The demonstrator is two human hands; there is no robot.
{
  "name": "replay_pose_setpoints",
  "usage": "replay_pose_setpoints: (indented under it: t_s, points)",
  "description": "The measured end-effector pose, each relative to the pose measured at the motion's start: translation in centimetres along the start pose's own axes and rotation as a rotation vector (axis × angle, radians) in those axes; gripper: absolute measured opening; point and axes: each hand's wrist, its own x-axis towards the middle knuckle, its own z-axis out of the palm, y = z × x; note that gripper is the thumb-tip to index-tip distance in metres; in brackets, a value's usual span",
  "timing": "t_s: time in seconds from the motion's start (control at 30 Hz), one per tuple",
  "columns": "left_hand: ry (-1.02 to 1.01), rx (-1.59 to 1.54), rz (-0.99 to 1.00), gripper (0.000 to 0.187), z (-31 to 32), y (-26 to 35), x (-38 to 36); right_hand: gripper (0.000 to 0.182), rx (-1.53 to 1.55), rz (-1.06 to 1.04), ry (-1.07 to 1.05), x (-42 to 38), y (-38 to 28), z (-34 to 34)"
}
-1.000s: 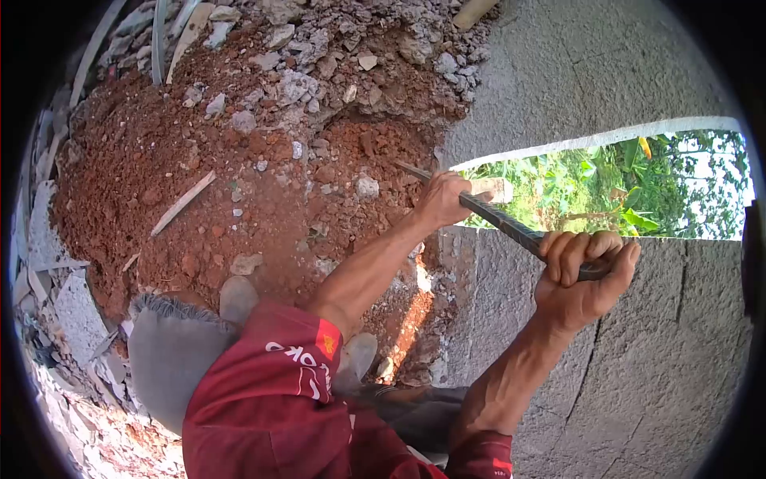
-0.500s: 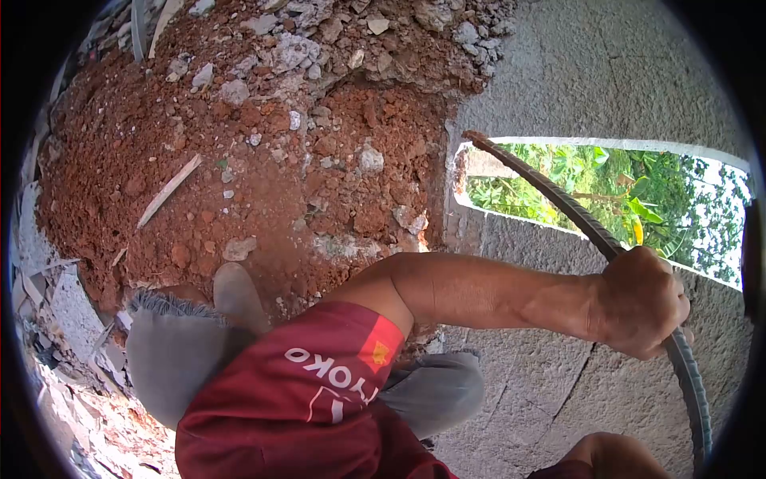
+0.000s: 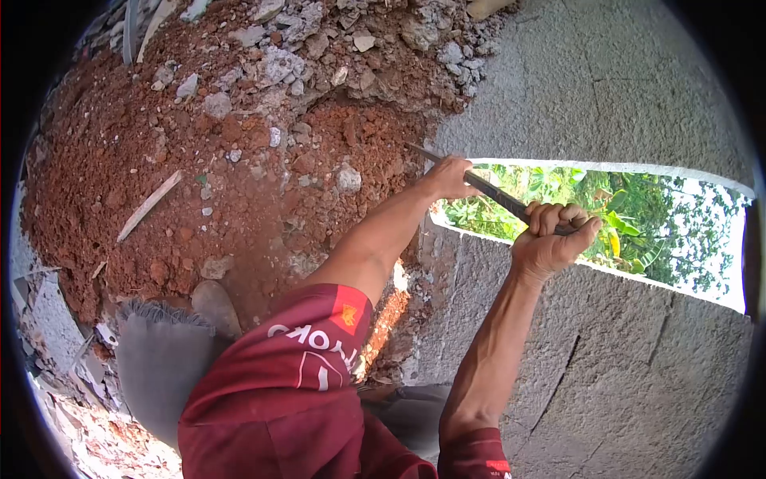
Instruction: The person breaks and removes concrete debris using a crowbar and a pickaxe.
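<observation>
Two hands aim a bar at the soil beside the wall

Both hands are on the bar (image 3: 501, 195), which slants across the lower end of the bright opening (image 3: 614, 168) in the wall (image 3: 590, 96). Its thin end points into the red soil (image 3: 247, 191), just where the soil meets the wall. Whether that tip is sunk in, or only rests against the surface, I cannot tell.

The left hand (image 3: 449, 177) is the forward one, near the tip; it appears wrapped round the bar, though its fingers are partly hidden. The right hand (image 3: 558, 233) holds the bar farther back, fingers curled fully over it and thumb side outward. Neither grip shows slack. The hands are well apart along the bar.

The step in hand looks like working the tip against the soil in the hollow by the wall's edge. As I judge it, the next move calls for a firm hold with both hands: the left to guide the tip, the right to give the push or the leverage. The tip needs to meet soil rather than the wall, and the left hand, close to the opening's edge, needs room to clear it. A pale stone (image 3: 348, 178) lies near the tip, while a wood strip (image 3: 150, 206) lies well apart from it.
</observation>
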Motion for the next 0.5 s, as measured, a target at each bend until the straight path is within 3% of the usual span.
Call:
replay_pose_setpoints:
  t_s: [0.03,0.07,0.13,0.2,0.27,0.37,0.5]
  points:
    - [-0.081,-0.001,-0.132,0.049,-1.9,2.3,-1.2,0.045,-0.029,-0.023,0.001,-1.9,0.1,0.1]
    - [0.015,0.083,0.061,0.055,-0.7,-0.1,-1.9,0.044,-0.052,-0.046,0.012,-4.2,0.3,0.2]
    - [-0.028,0.165,0.08,0.059,-1.0,-1.3,-4.8,0.04,0.001,-0.025,-0.044,-9.3,0.9,0.4]
    - [0.045,0.155,0.225,0.057,-1.4,-3.3,-8.3,0.036,0.009,-0.044,-0.07,-15.1,2.0,1.1]
    - [0.109,0.139,0.3,0.055,-3.1,-3.5,-11.1,0.036,-0.175,-0.127,-0.194,-18.9,1.7,2.7]
    - [0.263,0.076,0.333,0.053,-3.9,-0.6,-14.1,0.035,-0.244,-0.111,-0.301,-19.4,-3.3,5.2]
    - [0.454,0.022,0.409,0.053,-4.0,6.3,-15.3,0.039,-0.203,-0.02,-0.282,-17.2,-10.4,5.2]
